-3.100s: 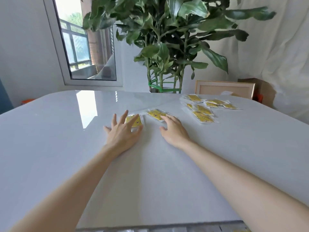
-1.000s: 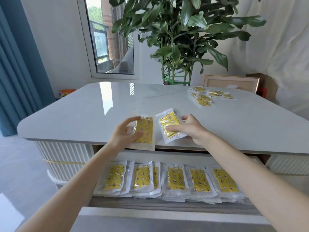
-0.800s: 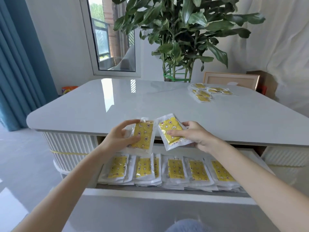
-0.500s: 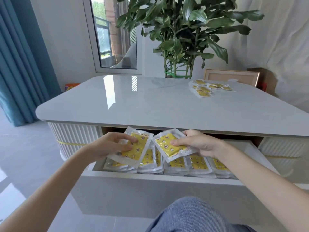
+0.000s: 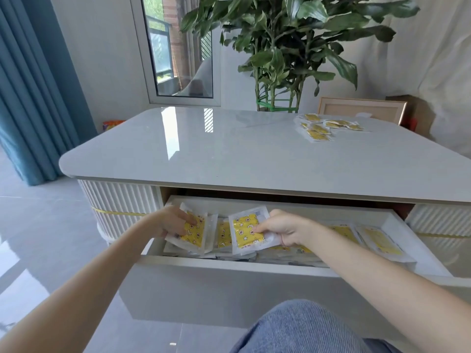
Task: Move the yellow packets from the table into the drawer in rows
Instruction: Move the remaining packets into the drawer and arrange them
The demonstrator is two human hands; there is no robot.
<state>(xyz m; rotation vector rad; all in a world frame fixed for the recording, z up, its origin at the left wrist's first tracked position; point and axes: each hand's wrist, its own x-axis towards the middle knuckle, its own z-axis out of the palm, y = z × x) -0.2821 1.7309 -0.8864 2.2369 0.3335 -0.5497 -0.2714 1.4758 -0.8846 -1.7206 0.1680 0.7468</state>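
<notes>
done so far: drawer (image 5: 254,266) already holds a row of yellow packets (image 5: 377,236) across it, looks stacked a few deep
left to do: small pile (image 5: 318,129) sits near the far right corner of the table (image 5: 229,154), so I'd guess a few more trips
left hand (image 5: 173,222): fingers curled round a packet (image 5: 195,231), low over the drawer's left end
right hand (image 5: 285,230): pinching another packet (image 5: 246,231) just beside it
orientation: both printed face up, long axis running front-to-back like the laid ones, each tipped a bit

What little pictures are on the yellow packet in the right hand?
The packet has small white stars and moons on yellow, seen in the head view.
</notes>
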